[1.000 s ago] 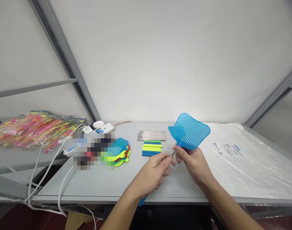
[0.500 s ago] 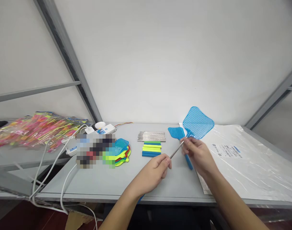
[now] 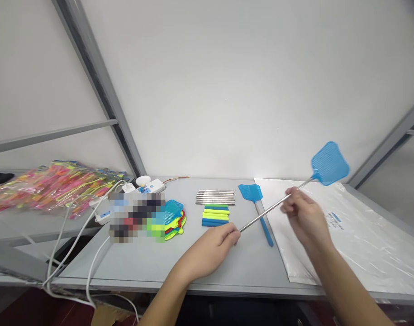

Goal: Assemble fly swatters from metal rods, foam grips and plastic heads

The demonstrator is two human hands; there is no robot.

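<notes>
Holding a slim metal rod (mesh-headed) are both hands.

Open counter at near left; metal rods and coloured tubes block the centre; a held swatter slants across right of them.

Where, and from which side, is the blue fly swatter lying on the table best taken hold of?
I would take its slim handle, from above on the near side: it points toward the near edge of the table. The head lies at the far end; in view, a held rod crosses farther up, leaving the near end freer.
</notes>
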